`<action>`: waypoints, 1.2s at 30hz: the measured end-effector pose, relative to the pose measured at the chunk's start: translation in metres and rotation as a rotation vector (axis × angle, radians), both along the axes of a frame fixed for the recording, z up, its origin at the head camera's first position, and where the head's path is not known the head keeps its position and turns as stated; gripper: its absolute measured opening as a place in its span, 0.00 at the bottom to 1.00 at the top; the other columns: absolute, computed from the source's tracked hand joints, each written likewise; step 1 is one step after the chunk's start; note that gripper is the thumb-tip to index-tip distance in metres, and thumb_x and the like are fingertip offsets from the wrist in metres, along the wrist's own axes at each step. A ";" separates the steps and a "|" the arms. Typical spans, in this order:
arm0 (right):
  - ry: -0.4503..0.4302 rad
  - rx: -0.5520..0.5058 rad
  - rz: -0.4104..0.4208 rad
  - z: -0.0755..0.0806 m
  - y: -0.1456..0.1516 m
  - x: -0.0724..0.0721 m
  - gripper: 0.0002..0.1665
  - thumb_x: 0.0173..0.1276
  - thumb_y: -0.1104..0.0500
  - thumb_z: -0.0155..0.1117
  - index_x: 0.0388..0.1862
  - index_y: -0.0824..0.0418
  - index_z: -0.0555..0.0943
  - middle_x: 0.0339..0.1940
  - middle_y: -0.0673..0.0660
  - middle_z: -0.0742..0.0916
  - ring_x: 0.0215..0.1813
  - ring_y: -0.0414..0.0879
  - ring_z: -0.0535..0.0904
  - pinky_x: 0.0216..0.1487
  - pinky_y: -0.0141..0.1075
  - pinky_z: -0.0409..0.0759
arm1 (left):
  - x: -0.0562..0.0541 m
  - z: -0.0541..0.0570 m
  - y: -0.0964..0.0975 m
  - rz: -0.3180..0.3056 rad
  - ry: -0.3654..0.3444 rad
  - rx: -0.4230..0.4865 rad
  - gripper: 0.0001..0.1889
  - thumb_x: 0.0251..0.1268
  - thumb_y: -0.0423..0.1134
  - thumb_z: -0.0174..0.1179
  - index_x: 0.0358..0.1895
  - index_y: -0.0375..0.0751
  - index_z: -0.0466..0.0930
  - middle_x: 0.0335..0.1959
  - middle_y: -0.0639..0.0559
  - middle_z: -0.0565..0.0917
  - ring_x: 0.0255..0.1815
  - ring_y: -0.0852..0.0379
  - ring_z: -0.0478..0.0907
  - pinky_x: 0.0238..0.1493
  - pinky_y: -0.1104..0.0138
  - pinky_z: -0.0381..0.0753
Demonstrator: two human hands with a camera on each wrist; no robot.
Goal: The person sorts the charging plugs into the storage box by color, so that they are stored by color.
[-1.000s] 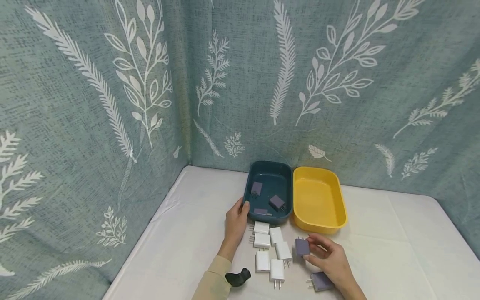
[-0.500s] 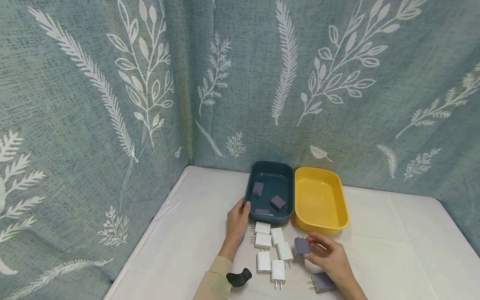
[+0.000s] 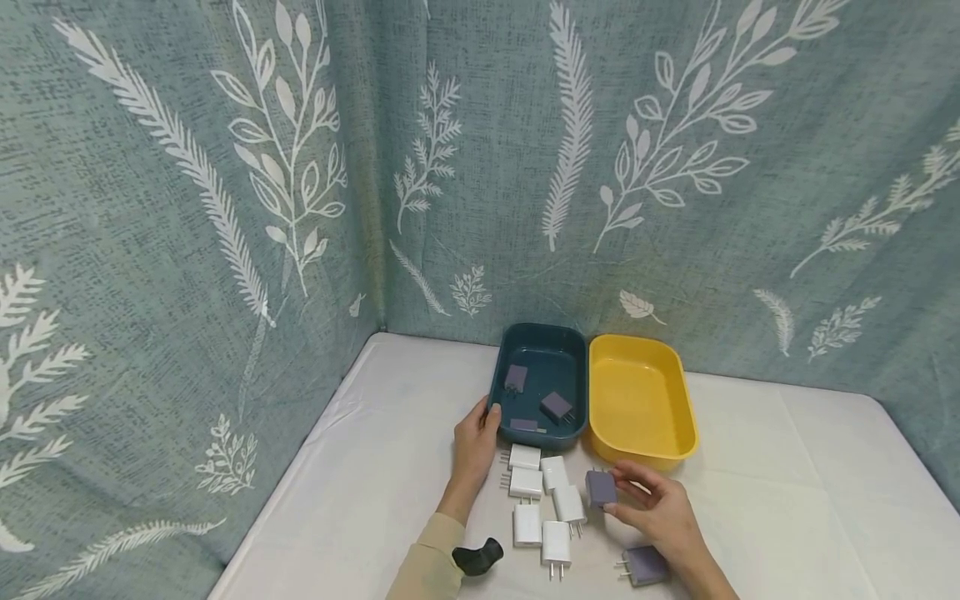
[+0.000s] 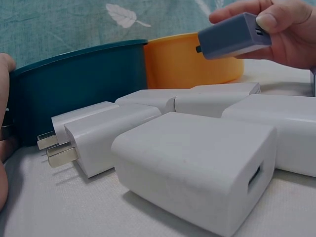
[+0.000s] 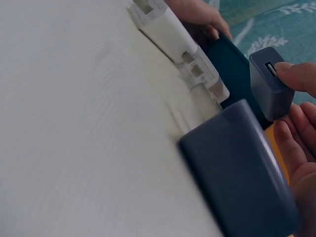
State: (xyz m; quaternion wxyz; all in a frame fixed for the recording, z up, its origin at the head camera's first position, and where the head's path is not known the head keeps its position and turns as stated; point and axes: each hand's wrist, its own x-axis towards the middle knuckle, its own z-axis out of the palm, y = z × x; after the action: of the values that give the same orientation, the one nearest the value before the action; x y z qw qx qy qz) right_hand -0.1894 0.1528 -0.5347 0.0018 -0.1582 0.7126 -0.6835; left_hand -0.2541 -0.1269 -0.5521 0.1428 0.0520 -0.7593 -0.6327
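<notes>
Your R hand (image 3: 660, 504) was partly closed, pinching one purple charger (image 3: 600, 490) btwn thumb and fingers. Thumb sat at the port end, prob. why the prongs stuck out free on the far side. You had it up off the counter (image 3: 780, 483), beside the white chargers (image 3: 526, 483) and short of both tubs. Your L hand (image 3: 474, 442) was curled round the near-left corner of the teal tub (image 3: 543, 437), some fingers hidden along its outer side, presumably to steady it. The yellow tub (image 3: 639, 392) sat right alongside, so it might've braced that wall too. Three purple chargers (image 3: 556, 406) lay inside the teal tub, well spread and at diff. angles, so tight packing prob. didn't matter. The spare purple charger (image 3: 647, 566) lay on the counter by your R wrist, prongs pointing L, handy for that hand. All six white ones were bunched btwn your hands, just this side of the tubs, prongs facing various ways, so no strict order, I'd guess.
</notes>
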 end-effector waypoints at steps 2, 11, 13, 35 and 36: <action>0.007 0.001 0.004 0.001 -0.002 0.000 0.38 0.46 0.78 0.73 0.58 0.84 0.70 0.49 0.50 0.87 0.50 0.33 0.83 0.53 0.29 0.84 | 0.000 0.000 0.000 0.000 0.004 0.002 0.27 0.75 0.50 0.49 0.68 0.35 0.69 0.67 0.40 0.74 0.70 0.47 0.70 0.69 0.57 0.73; -0.023 0.041 -0.029 0.006 -0.009 0.001 0.38 0.45 0.77 0.74 0.58 0.81 0.72 0.49 0.55 0.87 0.49 0.33 0.83 0.53 0.31 0.84 | 0.000 -0.001 0.001 0.001 -0.002 0.009 0.27 0.75 0.50 0.49 0.68 0.35 0.69 0.67 0.40 0.74 0.69 0.47 0.71 0.69 0.58 0.73; -0.022 0.037 -0.035 0.008 -0.010 0.001 0.38 0.45 0.77 0.74 0.58 0.81 0.72 0.48 0.54 0.87 0.49 0.33 0.83 0.53 0.32 0.84 | 0.000 -0.001 0.001 0.001 0.003 0.006 0.27 0.75 0.49 0.50 0.68 0.34 0.69 0.67 0.39 0.74 0.69 0.47 0.72 0.68 0.58 0.74; -0.112 0.101 -0.113 0.018 -0.026 -0.006 0.39 0.47 0.72 0.76 0.61 0.74 0.73 0.58 0.72 0.80 0.49 0.31 0.82 0.52 0.29 0.85 | -0.001 -0.003 0.000 0.009 0.015 0.001 0.26 0.75 0.47 0.50 0.67 0.34 0.70 0.67 0.40 0.75 0.69 0.48 0.71 0.68 0.58 0.74; -0.117 0.102 -0.115 0.018 -0.026 -0.006 0.39 0.47 0.72 0.76 0.61 0.73 0.73 0.58 0.72 0.80 0.49 0.31 0.82 0.52 0.30 0.85 | -0.001 -0.002 0.000 0.010 0.013 0.004 0.26 0.75 0.47 0.50 0.67 0.34 0.70 0.67 0.40 0.75 0.69 0.49 0.71 0.69 0.59 0.73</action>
State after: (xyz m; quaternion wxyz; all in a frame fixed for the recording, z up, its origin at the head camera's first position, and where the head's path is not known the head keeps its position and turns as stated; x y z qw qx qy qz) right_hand -0.1959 0.1264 -0.5164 0.0122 -0.0767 0.7529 -0.6535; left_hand -0.2550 -0.1272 -0.5545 0.1506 0.0519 -0.7569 -0.6338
